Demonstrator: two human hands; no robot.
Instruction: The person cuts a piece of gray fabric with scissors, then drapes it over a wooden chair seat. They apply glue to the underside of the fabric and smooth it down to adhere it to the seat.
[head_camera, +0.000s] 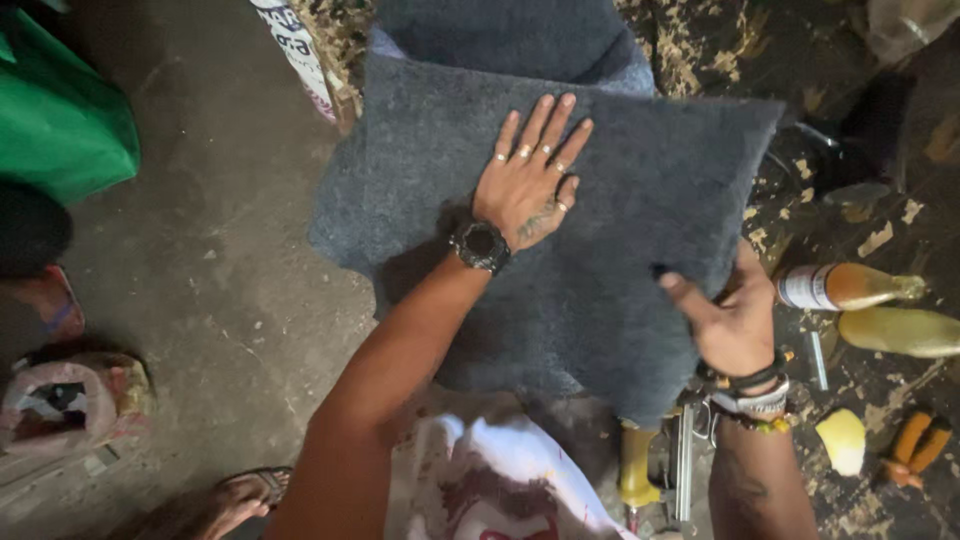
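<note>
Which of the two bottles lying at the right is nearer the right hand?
The upper bottle, the one with a label band, lies nearer the right hand. The plain yellow bottle lies below it, farther right.

The scene was dim and warm-toned, lit mostly from above at the centre, so the grey felt sheet (600, 200) showed clearly while the corners fell into dark shadow, with slight softness and wide-angle stretching toward the edges.

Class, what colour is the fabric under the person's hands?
Dark grey felt-like fabric, seen in the head view.

Stained grey concrete floor (230, 260), paint-flecked dark workbench (880, 250), dim light
</note>
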